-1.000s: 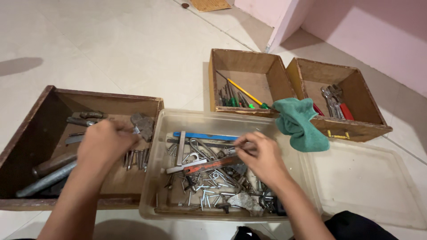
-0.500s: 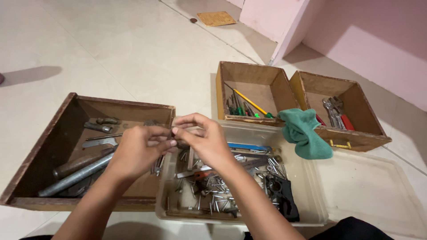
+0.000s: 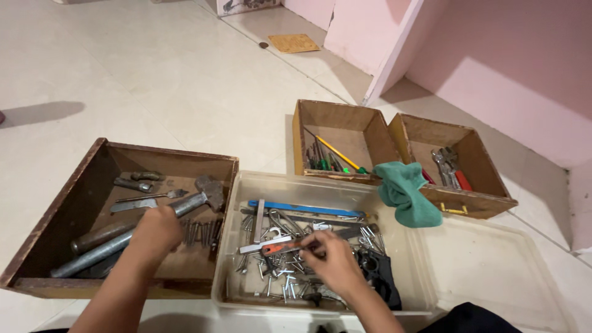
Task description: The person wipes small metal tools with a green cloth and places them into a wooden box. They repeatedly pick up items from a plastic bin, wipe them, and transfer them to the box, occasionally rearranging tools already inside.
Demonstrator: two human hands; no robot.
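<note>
My left hand (image 3: pixel 157 231) is low inside the dark wooden drawer (image 3: pixel 166 153), fingers curled down and hidden, right beside a row of nails (image 3: pixel 200 231) and below a hammer (image 3: pixel 198 198). My right hand (image 3: pixel 330 259) reaches into the clear plastic tub (image 3: pixel 296 180). Its fingertips are down among loose nails and screws, next to an orange-handled tool (image 3: pixel 280 246). I cannot see what either hand holds.
The tub also holds a blue bar (image 3: pixel 308 208) and a black part (image 3: pixel 379 274). A grey metal bar (image 3: pixel 86 259) lies in the drawer. Behind stand a box of screwdrivers (image 3: pixel 336 114) and a box of wrenches (image 3: pixel 475 154), with a green cloth (image 3: pixel 404 191) draped over them. A clear lid (image 3: pixel 493 271) lies at right.
Half a second ago my hands met above the tub's left edge with a small piece between the fingertips. They have parted: the left dropped into the drawer, the right into the tub.
</note>
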